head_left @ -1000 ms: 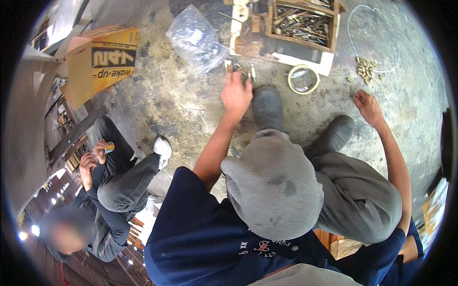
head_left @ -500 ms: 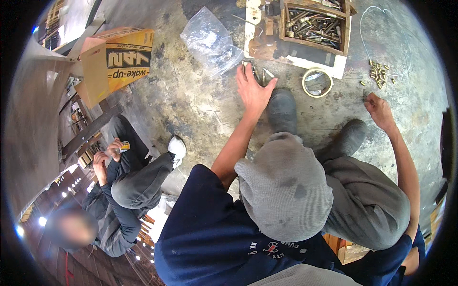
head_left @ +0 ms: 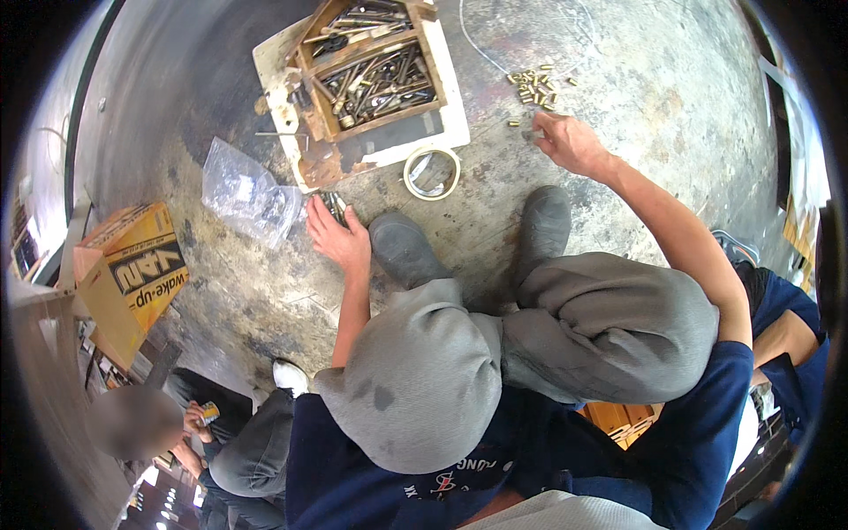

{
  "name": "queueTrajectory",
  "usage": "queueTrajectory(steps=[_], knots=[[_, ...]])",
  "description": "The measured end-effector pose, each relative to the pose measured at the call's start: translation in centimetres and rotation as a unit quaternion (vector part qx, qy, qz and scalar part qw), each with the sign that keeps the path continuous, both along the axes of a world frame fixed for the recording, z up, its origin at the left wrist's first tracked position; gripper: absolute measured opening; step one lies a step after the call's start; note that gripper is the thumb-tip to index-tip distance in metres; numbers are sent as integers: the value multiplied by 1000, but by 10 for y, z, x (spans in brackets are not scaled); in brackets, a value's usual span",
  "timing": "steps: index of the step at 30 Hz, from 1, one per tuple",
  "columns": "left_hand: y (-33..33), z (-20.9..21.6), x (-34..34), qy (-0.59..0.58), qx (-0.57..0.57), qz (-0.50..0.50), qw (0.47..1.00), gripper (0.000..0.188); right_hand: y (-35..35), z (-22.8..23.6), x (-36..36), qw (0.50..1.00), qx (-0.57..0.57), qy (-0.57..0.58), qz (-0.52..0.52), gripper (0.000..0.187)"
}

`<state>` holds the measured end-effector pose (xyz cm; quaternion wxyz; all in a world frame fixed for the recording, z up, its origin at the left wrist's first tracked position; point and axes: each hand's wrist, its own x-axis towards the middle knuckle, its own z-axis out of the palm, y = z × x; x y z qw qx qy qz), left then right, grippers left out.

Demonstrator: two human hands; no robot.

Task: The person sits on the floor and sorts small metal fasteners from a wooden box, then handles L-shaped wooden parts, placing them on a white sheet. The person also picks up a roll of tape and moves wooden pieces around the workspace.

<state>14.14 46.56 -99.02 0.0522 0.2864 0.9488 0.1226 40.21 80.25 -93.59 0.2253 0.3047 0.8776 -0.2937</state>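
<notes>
My left hand (head_left: 340,238) rests low over the floor with fingers and thumb apart, beside several small slim metal pieces (head_left: 333,206). Its fingers partly cover them. At the right, my right hand (head_left: 570,144) reaches to the near edge of a loose pile of short brass-coloured cylinders (head_left: 534,86). Its fingers are curled in with the tips together; what they hold, if anything, is too small to tell. One brass cylinder (head_left: 514,124) lies apart, near those fingertips.
Ahead, a wooden box (head_left: 375,79) full of metal bits stands on a stained board (head_left: 455,128). A tape roll (head_left: 433,172), clear plastic bag (head_left: 252,194) and thin pale tubing (head_left: 477,44) lie around. Left are a carton (head_left: 132,274) and a seated person (head_left: 238,450).
The view has swung to the right. My right hand has come closer to the brass pile, while my left hand stays by the slim metal pieces. The seated person's hand has risen toward the head.
</notes>
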Motion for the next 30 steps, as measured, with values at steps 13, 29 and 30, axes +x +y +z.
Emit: queueTrajectory(steps=[13,29,30], knots=[[111,91,13,-176,206,-341,900,33,-40,-30,-15,979,86,146,-114,12],[314,27,96,-124,-24,-529,839,83,39,-32,40,927,175,193,-272,39],[312,20,98,-115,-7,-536,837,81,37,-34,37,932,174,199,-248,44]])
